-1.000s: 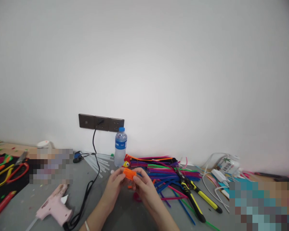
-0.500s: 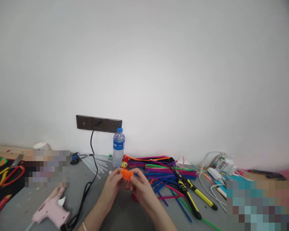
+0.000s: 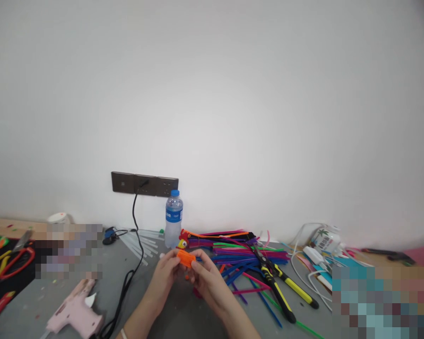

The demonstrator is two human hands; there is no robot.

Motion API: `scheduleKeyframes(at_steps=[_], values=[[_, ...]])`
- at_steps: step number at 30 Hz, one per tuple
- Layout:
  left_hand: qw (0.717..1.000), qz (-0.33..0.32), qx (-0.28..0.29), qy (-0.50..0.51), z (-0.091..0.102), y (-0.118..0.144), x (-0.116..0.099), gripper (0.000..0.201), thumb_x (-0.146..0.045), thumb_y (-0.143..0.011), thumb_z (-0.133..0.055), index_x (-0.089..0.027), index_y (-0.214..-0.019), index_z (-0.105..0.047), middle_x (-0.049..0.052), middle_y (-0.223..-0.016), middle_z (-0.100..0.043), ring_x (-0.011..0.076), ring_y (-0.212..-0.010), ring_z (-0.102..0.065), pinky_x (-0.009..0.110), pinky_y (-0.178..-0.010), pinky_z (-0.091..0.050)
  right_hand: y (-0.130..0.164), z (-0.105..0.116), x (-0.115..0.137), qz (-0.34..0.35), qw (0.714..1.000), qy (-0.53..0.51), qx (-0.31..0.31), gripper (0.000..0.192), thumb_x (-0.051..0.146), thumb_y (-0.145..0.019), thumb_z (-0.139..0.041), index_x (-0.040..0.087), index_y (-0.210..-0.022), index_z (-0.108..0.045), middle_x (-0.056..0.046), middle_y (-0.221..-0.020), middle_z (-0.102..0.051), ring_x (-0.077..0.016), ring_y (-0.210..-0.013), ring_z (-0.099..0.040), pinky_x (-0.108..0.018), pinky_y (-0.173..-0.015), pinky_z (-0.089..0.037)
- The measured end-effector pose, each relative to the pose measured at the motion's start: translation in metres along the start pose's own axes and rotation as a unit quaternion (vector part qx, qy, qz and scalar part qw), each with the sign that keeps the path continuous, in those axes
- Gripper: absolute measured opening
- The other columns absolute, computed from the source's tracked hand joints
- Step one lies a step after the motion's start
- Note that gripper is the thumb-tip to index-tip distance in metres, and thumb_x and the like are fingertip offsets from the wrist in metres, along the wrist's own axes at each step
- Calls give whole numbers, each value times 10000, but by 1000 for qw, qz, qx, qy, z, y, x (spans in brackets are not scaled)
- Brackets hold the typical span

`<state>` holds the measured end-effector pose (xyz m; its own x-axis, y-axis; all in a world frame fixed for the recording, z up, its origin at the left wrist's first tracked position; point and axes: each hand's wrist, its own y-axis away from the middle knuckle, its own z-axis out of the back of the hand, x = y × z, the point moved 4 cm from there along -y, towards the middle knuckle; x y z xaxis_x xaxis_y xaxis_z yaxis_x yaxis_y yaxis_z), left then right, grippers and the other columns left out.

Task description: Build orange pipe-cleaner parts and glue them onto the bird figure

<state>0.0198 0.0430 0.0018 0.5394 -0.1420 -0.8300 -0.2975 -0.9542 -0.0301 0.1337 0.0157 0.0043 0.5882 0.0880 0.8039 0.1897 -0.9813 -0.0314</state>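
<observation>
My left hand [image 3: 165,273] and my right hand [image 3: 209,278] meet at the middle of the table. Between their thumbs and fingers they pinch a small orange, ridged, roughly rectangular piece [image 3: 186,258], one hand at each end. It looks like short lengths of pipe cleaner side by side. Just beyond it shows a red and yellow bird-like figure [image 3: 183,243] with a round eye; I cannot tell whether my fingers touch it. Small orange and dark pink bits show below the piece, partly hidden by my fingers.
A water bottle [image 3: 174,221] stands behind my hands. To the right lie many coloured pipe cleaners [image 3: 247,256] and yellow-black pliers [image 3: 279,287]. At left are a pink glue gun [image 3: 76,308] with its black cord [image 3: 122,301], clear glue sticks [image 3: 137,245] and scissors [image 3: 17,259].
The view has tilted slightly, so the bottle and wall socket sit a little lower. Slightly more of the bird-like figure shows. Both hands keep their hold on the orange piece.
</observation>
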Motion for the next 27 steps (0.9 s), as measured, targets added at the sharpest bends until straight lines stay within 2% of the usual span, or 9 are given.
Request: scheduleKeyframes(at_steps=[27], values=[[1000, -5, 4, -11, 1, 0, 0, 114, -267, -686, -681, -156, -700, -661, -28, -574, -602, 128, -559, -535, 227, -566, -430, -1, 2, -3, -4, 1000, 8, -3, 381, 413, -660, -825, 215, -874, -579, 22, -690, -649, -89, -520, -469, -209, -544, -310]])
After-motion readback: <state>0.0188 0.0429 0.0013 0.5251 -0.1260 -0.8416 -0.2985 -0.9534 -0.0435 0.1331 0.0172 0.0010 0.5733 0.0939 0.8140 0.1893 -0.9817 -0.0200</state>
